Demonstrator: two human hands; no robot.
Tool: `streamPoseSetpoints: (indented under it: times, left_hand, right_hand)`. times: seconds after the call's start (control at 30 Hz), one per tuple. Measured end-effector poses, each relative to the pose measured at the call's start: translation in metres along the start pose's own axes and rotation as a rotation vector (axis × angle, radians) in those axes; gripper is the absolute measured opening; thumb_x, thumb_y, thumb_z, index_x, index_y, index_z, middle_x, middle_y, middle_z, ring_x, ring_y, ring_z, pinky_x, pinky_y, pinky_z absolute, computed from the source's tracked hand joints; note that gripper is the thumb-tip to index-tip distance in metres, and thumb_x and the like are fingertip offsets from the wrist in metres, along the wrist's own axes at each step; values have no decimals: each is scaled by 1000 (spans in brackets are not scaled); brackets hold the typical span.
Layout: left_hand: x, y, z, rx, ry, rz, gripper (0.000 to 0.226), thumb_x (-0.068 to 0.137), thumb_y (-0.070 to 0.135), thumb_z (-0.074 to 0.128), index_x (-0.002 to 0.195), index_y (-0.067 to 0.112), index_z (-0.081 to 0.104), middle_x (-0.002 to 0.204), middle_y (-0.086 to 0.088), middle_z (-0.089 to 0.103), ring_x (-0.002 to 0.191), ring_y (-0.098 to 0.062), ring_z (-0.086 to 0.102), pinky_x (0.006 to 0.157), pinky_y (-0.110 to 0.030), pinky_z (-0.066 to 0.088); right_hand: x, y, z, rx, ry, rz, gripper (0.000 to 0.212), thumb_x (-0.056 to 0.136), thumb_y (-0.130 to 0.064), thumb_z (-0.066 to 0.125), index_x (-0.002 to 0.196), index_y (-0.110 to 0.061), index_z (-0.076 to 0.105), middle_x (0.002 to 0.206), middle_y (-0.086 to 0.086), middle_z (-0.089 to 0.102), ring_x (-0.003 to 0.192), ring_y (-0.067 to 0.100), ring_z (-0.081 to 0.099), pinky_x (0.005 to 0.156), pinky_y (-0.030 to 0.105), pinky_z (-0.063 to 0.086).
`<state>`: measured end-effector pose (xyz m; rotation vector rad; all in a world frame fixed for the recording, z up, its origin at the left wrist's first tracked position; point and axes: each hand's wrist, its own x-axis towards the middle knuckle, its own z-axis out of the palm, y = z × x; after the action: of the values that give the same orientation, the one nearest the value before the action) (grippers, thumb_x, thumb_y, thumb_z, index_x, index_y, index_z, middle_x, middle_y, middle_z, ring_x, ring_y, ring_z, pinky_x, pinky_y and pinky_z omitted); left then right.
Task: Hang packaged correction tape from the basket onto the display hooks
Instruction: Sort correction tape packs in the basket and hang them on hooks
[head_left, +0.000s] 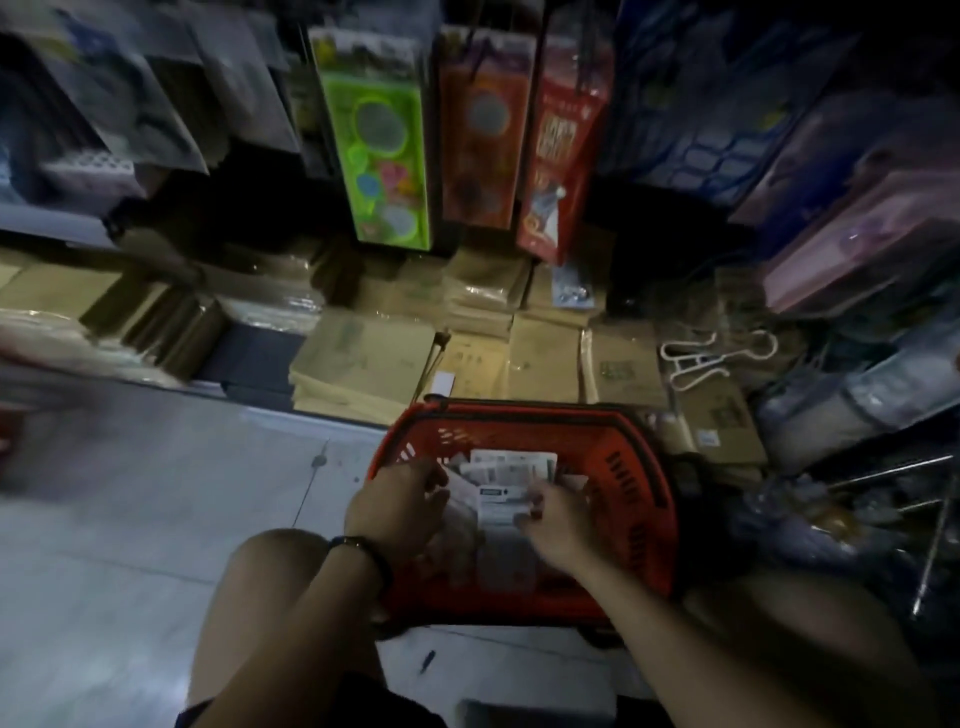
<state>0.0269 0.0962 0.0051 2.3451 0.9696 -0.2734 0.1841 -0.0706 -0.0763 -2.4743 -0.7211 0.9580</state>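
Note:
A red plastic basket (639, 499) stands on the floor in front of me, holding several white correction tape packages (511, 470). Both my hands are down inside it. My left hand (400, 506), with a dark band on its wrist, rests on the packages at the left side with its fingers curled. My right hand (558, 522) pinches the edge of one package (498, 501) in the middle of the basket. Bare metal display hooks (883, 473) stick out at the right edge.
Stacks of brown wrapped paper packs (363, 364) fill the low shelf behind the basket. Green (382, 145), orange and red packaged goods hang above. White plastic hangers (711, 358) lie at the right. Grey tiled floor (156, 519) lies to the left.

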Motion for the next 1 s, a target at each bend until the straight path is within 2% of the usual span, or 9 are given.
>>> streamPoseSetpoints:
  times: [0.07, 0.13, 0.23, 0.3, 0.37, 0.5, 0.67, 0.87, 1.0]
  left_hand:
    - [9, -10, 24, -8, -131, -40, 26, 102, 43, 59, 125, 32, 65, 123, 4, 72, 111, -19, 70, 97, -40, 59]
    - [21, -15, 37, 13, -240, -36, 32, 102, 46, 59, 127, 29, 65, 123, 2, 73, 111, -19, 71, 99, -42, 59]
    - [33, -17, 48, 27, -304, -9, 37, 108, 45, 50, 137, 24, 58, 123, 0, 74, 108, -19, 72, 98, -42, 60]
    - [36, -20, 53, 21, -331, -3, 44, 108, 47, 49, 148, 26, 46, 128, -1, 72, 112, -21, 72, 99, -42, 60]
    - [37, -24, 57, 22, -367, -13, 54, 106, 53, 50, 153, 29, 37, 136, -1, 69, 118, -21, 70, 102, -44, 59]
    - [40, -20, 58, 71, -448, 47, 58, 112, 41, 45, 163, 25, 24, 157, -3, 51, 138, -23, 58, 113, -37, 50]
    - [38, -23, 57, 66, -464, 65, 59, 111, 40, 47, 163, 26, 24, 161, -5, 46, 141, -24, 56, 111, -37, 50]
    - [42, -34, 69, -19, -448, 32, 52, 109, 45, 49, 156, 25, 38, 146, 1, 61, 127, -18, 65, 99, -30, 54]
    - [42, -37, 73, -5, -476, -23, 45, 110, 42, 48, 150, 22, 47, 137, -3, 67, 123, -21, 67, 103, -36, 56]
  right_hand:
    - [21, 24, 30, 19, -58, 93, 44, 90, -25, 73, 131, -18, 63, 121, 2, 69, 110, 23, 67, 94, 32, 55]
    - [36, 35, 48, 33, -102, 156, 41, 95, -19, 67, 135, -11, 60, 124, 9, 66, 119, 30, 63, 90, 22, 47]
    - [59, 48, 72, 179, 17, 219, 41, 95, -5, 69, 135, -11, 60, 123, 5, 66, 117, 23, 63, 82, 6, 42]
    - [76, 61, 94, 255, 62, 252, 57, 83, -17, 83, 135, -12, 61, 123, 1, 68, 115, 19, 65, 93, 19, 48]
    - [99, 90, 129, 251, 18, 347, 72, 69, -34, 88, 133, -9, 65, 119, 8, 74, 112, 25, 71, 94, 34, 56]
    - [141, 143, 194, 156, 6, 461, 90, 55, -57, 79, 132, -15, 60, 122, 12, 72, 116, 33, 69, 94, 42, 59]
    - [114, 94, 151, 136, 83, 441, 72, 72, -31, 84, 138, -20, 59, 122, 13, 71, 114, 35, 69, 93, 36, 56]
    - [107, 101, 144, 316, 77, 387, 35, 86, -8, 77, 119, -16, 69, 116, 5, 75, 112, 26, 70, 91, 27, 52]
    - [88, 86, 115, 513, 126, 398, 19, 90, -6, 74, 103, -20, 70, 102, -1, 72, 94, 17, 66, 78, 22, 47]
